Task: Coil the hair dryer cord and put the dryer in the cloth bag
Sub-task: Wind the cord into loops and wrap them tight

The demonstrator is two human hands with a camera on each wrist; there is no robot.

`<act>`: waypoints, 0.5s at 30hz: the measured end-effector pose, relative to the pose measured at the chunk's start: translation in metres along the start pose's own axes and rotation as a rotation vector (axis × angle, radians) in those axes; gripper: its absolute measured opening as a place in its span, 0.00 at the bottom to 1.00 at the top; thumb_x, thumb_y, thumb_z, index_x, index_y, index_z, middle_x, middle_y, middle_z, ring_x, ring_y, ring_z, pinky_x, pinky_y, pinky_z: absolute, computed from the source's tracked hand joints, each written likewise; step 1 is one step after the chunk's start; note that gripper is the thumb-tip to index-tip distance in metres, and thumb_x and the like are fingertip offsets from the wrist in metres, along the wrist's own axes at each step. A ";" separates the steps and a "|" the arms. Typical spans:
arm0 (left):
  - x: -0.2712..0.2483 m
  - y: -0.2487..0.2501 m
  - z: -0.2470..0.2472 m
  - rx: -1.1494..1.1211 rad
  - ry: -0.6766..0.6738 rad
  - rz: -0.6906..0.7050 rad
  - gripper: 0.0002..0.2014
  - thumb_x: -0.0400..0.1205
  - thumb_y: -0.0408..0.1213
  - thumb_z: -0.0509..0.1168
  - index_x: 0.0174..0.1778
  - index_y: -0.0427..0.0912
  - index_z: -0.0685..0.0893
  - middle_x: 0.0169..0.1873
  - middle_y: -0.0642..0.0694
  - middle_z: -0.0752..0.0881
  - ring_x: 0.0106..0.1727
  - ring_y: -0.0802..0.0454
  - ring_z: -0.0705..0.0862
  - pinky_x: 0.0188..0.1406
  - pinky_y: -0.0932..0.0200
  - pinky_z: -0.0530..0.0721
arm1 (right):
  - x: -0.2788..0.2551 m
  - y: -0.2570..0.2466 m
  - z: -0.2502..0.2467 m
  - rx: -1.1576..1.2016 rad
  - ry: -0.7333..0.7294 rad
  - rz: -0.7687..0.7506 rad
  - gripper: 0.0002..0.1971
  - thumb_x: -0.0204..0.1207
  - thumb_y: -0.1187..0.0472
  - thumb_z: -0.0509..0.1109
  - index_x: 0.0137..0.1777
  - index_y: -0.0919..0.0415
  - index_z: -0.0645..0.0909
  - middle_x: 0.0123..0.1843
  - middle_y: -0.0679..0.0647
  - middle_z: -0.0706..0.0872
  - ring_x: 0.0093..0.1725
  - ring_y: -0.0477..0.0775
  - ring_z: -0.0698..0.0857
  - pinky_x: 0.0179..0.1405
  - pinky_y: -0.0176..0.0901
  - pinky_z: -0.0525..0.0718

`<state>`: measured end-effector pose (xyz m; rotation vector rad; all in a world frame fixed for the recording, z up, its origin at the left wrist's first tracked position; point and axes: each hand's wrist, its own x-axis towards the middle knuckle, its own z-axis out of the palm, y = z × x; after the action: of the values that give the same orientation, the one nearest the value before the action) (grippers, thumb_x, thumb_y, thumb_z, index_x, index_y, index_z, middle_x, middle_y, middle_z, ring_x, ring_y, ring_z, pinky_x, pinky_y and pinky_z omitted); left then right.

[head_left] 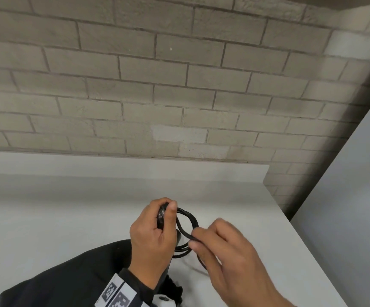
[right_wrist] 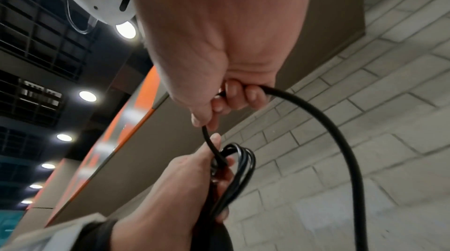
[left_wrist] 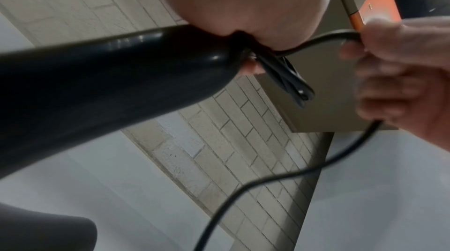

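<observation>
My left hand (head_left: 165, 214) grips the black hair dryer's handle (left_wrist: 109, 82) together with several loops of its black cord (head_left: 189, 220) bunched at the handle's end. Just to the right, my right hand (head_left: 196, 238) pinches a strand of the cord between thumb and fingers. The right wrist view shows the loose cord (right_wrist: 340, 139) arcing away from my right hand (right_wrist: 219, 105) and down out of the picture, while my left hand (right_wrist: 185, 174) holds the loops (right_wrist: 244, 164). The black cloth bag (head_left: 69, 273) lies on the table under my left forearm. The dryer's body is hidden.
Both hands work above a white table (head_left: 69, 207) that runs back to a grey brick wall (head_left: 157, 85). A plain white wall (head_left: 345, 196) bounds the table on the right. The loose cord (left_wrist: 268, 178) hangs in a long curve below the hands.
</observation>
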<state>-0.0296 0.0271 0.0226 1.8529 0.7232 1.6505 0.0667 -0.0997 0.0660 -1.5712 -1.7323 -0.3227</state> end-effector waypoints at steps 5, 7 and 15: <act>-0.008 0.006 0.005 -0.050 -0.055 0.088 0.24 0.89 0.55 0.54 0.44 0.40 0.86 0.31 0.61 0.80 0.32 0.67 0.80 0.34 0.75 0.75 | 0.033 -0.001 -0.021 0.286 -0.049 0.103 0.05 0.82 0.56 0.67 0.48 0.49 0.85 0.37 0.39 0.75 0.37 0.41 0.78 0.40 0.24 0.73; -0.009 0.006 0.005 -0.075 -0.072 0.101 0.21 0.90 0.54 0.51 0.47 0.44 0.84 0.32 0.63 0.79 0.31 0.66 0.79 0.34 0.74 0.75 | 0.043 0.002 -0.021 0.368 -0.065 0.185 0.06 0.81 0.55 0.68 0.45 0.49 0.86 0.35 0.42 0.78 0.36 0.45 0.78 0.39 0.25 0.72; -0.010 0.012 -0.001 -0.099 -0.160 0.196 0.24 0.80 0.66 0.60 0.45 0.46 0.81 0.33 0.65 0.76 0.32 0.70 0.75 0.36 0.81 0.71 | 0.059 0.008 -0.007 0.597 -0.078 0.332 0.08 0.80 0.57 0.70 0.41 0.55 0.87 0.36 0.47 0.86 0.34 0.42 0.80 0.36 0.32 0.76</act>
<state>-0.0311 0.0114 0.0238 2.0088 0.3963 1.6017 0.0791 -0.0586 0.1084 -1.3910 -1.4070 0.3929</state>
